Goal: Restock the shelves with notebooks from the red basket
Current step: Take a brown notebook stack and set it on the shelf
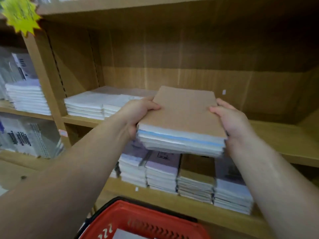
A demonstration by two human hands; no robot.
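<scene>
The left hand (pixel 138 114) curls its fingers round the left edge of a stack of notebooks (pixel 183 116). Its thumb (pixel 152 106) lies flat on the brown top cover, and the other fingers wrap underneath, mostly hidden. The right hand (pixel 232 123) grips the opposite edge the same way, with its thumb (pixel 214 110) pressed on the cover and the rest of the fingers curled under the right side. Neither hand is spread; both clamp the stack between thumb and fingers.

The stack sits between the two hands, held in the air and tilted slightly, with its far end raised toward the middle shelf (pixel 284 140). White and pale blue page edges show below the brown cover.

On the left part of that shelf lie low white stacks (pixel 89 105), just beside the left hand. The lower shelf (pixel 120 186) carries a row of stacks (pixel 195 180) with lilac, brown and grey covers, directly below the held notebooks. The red basket (pixel 138 219) sits at the bottom edge, beneath the forearms, with something pale inside. More white stacks (pixel 29 98) fill the bay to the left, and a yellow star-shaped sign (pixel 20 14) hangs at the top left corner.
</scene>
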